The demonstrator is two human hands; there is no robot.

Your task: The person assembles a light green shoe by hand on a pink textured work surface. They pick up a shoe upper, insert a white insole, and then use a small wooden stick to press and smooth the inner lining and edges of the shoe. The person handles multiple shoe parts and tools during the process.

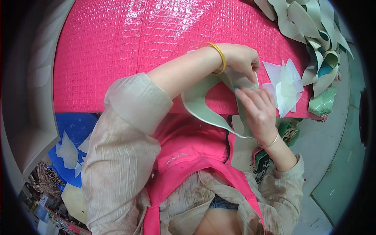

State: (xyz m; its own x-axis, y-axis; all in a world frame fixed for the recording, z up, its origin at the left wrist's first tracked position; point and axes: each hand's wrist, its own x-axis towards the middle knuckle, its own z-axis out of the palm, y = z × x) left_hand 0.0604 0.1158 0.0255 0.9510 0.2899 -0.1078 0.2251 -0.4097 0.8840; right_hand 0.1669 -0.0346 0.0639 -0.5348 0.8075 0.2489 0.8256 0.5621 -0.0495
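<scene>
A pale green, curved piece with a white edge, which looks like a shoe upper (194, 98), lies over the near edge of the pink table, its lower part hanging past it. My left hand (239, 59), with a yellow bangle at the wrist, reaches across and pinches the upper's far right end. Close below, my right hand (258, 111) has its fingers curled on the same end. What lies under the fingertips is hidden. To the right of both hands sits a loose stack of translucent white sheet pieces (282, 89).
The pink textured covering (102, 58) spreads over the table. Similar pale green pieces (301, 23) are heaped at the far right, above a green bundle (322, 102). At left stand a grey shelf (41, 125) and a blue seat or tub (74, 123) bearing more white pieces.
</scene>
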